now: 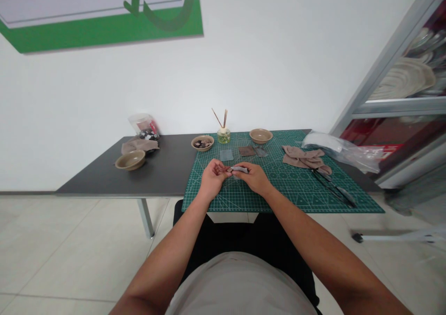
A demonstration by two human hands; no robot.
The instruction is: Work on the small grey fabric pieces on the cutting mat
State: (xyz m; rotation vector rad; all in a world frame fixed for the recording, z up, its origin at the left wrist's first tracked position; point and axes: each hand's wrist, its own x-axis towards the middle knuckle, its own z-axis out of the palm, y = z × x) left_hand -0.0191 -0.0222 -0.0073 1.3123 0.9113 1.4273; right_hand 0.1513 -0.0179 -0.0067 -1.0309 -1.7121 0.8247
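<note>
Over the green cutting mat (pixel 278 192), my left hand (pixel 212 179) is closed, pinching a small brown piece (pixel 229 169) whose kind I cannot make out. My right hand (pixel 255 179) grips a folded grey sheet (pixel 239 169), perhaps sandpaper, against or right beside that piece. Just beyond the hands lie a pale grey square sheet (pixel 226 155), a brown square sheet (pixel 246 151) and a dark grey sheet (pixel 261 152). Fingers hide most of what is between the hands.
Behind the sheets stand a bowl of small dark and brown pieces (pixel 202 143), a reed diffuser (pixel 223 135) and another bowl (pixel 260 136). Rightward are a brown cloth (pixel 303 158), a black-handled tool (pixel 334 188) and a plastic bag (pixel 343 152). A third bowl (pixel 130 160) and clear container (pixel 144 126) sit left.
</note>
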